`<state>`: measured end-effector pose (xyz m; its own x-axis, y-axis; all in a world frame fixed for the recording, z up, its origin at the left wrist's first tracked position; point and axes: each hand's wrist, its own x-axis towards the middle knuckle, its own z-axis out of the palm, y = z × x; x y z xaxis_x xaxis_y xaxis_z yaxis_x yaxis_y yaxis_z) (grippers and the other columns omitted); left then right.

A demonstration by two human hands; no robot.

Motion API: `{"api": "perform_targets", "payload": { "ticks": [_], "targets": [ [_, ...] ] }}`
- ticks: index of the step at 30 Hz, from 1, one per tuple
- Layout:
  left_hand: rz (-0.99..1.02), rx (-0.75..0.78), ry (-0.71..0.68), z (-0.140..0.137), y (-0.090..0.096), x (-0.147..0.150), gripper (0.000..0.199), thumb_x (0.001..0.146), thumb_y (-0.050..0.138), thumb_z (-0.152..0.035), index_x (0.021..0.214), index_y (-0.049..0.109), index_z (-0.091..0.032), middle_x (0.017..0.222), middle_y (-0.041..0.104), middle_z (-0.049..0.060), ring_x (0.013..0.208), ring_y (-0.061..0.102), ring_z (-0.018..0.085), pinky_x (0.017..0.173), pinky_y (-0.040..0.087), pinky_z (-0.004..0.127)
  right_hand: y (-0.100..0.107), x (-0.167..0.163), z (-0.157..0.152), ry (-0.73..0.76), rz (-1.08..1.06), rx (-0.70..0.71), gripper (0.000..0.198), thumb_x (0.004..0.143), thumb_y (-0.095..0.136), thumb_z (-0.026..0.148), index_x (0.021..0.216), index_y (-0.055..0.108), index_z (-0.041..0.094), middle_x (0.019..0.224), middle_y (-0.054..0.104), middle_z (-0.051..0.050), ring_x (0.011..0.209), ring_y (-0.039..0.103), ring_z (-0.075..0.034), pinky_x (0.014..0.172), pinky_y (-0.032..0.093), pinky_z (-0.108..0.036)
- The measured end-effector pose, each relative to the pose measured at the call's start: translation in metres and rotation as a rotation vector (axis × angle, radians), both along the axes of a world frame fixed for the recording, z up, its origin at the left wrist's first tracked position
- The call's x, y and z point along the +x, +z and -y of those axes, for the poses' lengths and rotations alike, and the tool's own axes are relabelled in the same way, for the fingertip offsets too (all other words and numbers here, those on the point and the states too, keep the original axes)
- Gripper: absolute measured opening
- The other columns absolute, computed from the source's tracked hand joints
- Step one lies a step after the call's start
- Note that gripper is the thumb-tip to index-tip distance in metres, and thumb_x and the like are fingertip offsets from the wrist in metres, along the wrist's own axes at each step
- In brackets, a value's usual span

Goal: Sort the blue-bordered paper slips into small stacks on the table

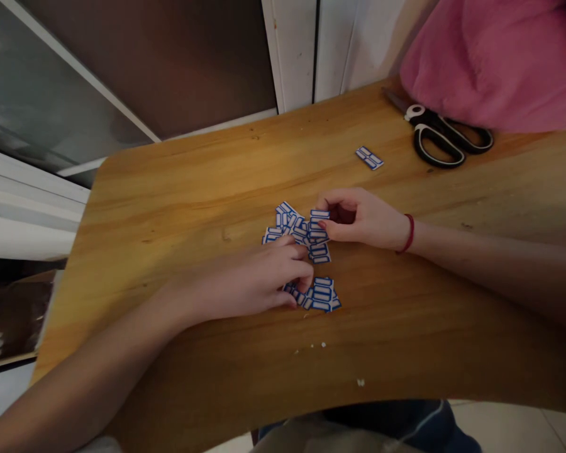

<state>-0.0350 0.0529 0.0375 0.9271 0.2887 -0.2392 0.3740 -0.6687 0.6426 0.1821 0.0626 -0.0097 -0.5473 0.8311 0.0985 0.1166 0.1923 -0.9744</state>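
Small white label pieces with blue-bordered boxes, likely stickers, lie in a loose pile (292,226) at mid-table. A smaller cluster of labels (323,292) sits just nearer to me. My right hand (365,214), with a red band at the wrist, pinches a label piece (319,217) between thumb and fingers at the pile's right edge. Over the left side of both groups rests my left hand (278,274). Its fingers are loosely curled, and the thumb stands apart from the forefinger beside the smaller cluster. Part of the labels is hidden under it.
One separate label piece (369,158) lies farther back on the wooden table (193,189). Black-handled scissors (438,135) are at the back right, beside a pink cloth (495,63). White crumbs (323,345) dot the near side. A framed panel (170,56) stands behind the table.
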Motion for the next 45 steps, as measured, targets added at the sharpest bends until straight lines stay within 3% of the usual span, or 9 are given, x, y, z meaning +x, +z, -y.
{"api": "perform_targets", "payload": {
  "ticks": [4, 8, 13, 19, 28, 34, 37, 40, 45],
  "targets": [
    [0.019, -0.119, 0.058, -0.009, 0.012, -0.001, 0.012, 0.086, 0.057, -0.014, 0.084, 0.066, -0.021, 0.087, 0.065, -0.001, 0.087, 0.057, 0.013, 0.078, 0.044, 0.024, 0.0, -0.002, 0.001, -0.001, -0.046, -0.006, 0.028, 0.076, 0.066, 0.021, 0.069, 0.04, 0.019, 0.064, 0.041, 0.007, 0.057, 0.038, -0.005, 0.051, 0.032, -0.019],
    [0.181, -0.165, 0.321, -0.021, 0.019, -0.004, 0.011, 0.087, 0.059, -0.023, 0.088, 0.07, -0.022, 0.092, 0.067, 0.001, 0.084, 0.061, 0.013, 0.074, 0.048, 0.024, -0.002, -0.002, 0.001, 0.027, -0.07, -0.127, 0.026, 0.079, 0.066, 0.026, 0.077, 0.042, 0.02, 0.065, 0.05, 0.007, 0.05, 0.044, -0.004, 0.044, 0.034, -0.018],
    [0.37, -0.163, 0.714, -0.021, 0.0, 0.001, 0.013, 0.081, 0.066, -0.03, 0.088, 0.068, -0.019, 0.082, 0.067, 0.001, 0.068, 0.061, 0.012, 0.061, 0.049, 0.024, -0.003, -0.002, -0.001, -0.054, -0.166, -0.208, 0.033, 0.078, 0.07, 0.03, 0.096, 0.044, 0.021, 0.063, 0.058, 0.009, 0.04, 0.047, -0.004, 0.038, 0.032, -0.019],
    [0.469, -0.192, 0.882, -0.016, -0.023, 0.008, 0.021, 0.078, 0.069, -0.035, 0.077, 0.056, -0.018, 0.071, 0.064, -0.001, 0.061, 0.058, 0.01, 0.055, 0.048, 0.023, -0.004, -0.003, -0.002, -0.079, -0.16, -0.247, 0.03, 0.076, 0.071, 0.032, 0.094, 0.052, 0.019, 0.058, 0.062, 0.008, 0.036, 0.049, -0.005, 0.037, 0.032, -0.019],
    [0.341, -0.085, 0.836, -0.012, -0.026, 0.01, 0.026, 0.078, 0.068, -0.04, 0.071, 0.055, -0.018, 0.065, 0.059, -0.002, 0.057, 0.051, 0.009, 0.051, 0.039, 0.021, -0.004, -0.003, 0.001, -0.043, -0.092, -0.287, 0.03, 0.077, 0.071, 0.035, 0.094, 0.057, 0.015, 0.066, 0.068, 0.002, 0.043, 0.058, -0.007, 0.039, 0.036, -0.018],
    [0.393, 0.186, 0.824, -0.003, -0.02, 0.011, 0.022, 0.083, 0.064, -0.041, 0.081, 0.054, -0.021, 0.072, 0.054, -0.002, 0.063, 0.048, 0.011, 0.056, 0.039, 0.024, -0.001, -0.002, -0.003, -0.08, -0.156, -0.275, 0.027, 0.078, 0.07, 0.038, 0.085, 0.055, 0.016, 0.055, 0.061, 0.005, 0.042, 0.056, -0.008, 0.04, 0.036, -0.019],
    [0.335, 0.267, 0.59, 0.01, -0.017, 0.016, 0.023, 0.082, 0.066, -0.04, 0.091, 0.055, -0.022, 0.091, 0.056, 0.002, 0.083, 0.052, 0.015, 0.074, 0.044, 0.029, 0.0, -0.002, -0.004, -0.136, -0.195, -0.251, 0.028, 0.08, 0.069, 0.039, 0.084, 0.053, 0.017, 0.053, 0.058, 0.007, 0.041, 0.053, -0.007, 0.039, 0.035, -0.019],
    [0.175, 0.229, 0.311, 0.023, -0.018, 0.019, 0.031, 0.078, 0.069, -0.042, 0.096, 0.055, -0.022, 0.105, 0.052, 0.005, 0.098, 0.048, 0.021, 0.085, 0.044, 0.035, 0.0, -0.003, -0.003, -0.154, -0.199, -0.226, 0.029, 0.079, 0.069, 0.039, 0.084, 0.051, 0.017, 0.053, 0.056, 0.007, 0.042, 0.052, -0.007, 0.039, 0.036, -0.02],
    [0.096, 0.165, 0.215, 0.026, -0.019, 0.019, 0.021, 0.083, 0.065, -0.035, 0.088, 0.052, -0.02, 0.1, 0.049, 0.004, 0.097, 0.046, 0.02, 0.085, 0.042, 0.033, 0.0, -0.004, -0.001, -0.158, -0.199, -0.236, 0.03, 0.078, 0.071, 0.038, 0.083, 0.05, 0.017, 0.052, 0.054, 0.008, 0.041, 0.05, -0.006, 0.041, 0.038, -0.02]
  ]
}}
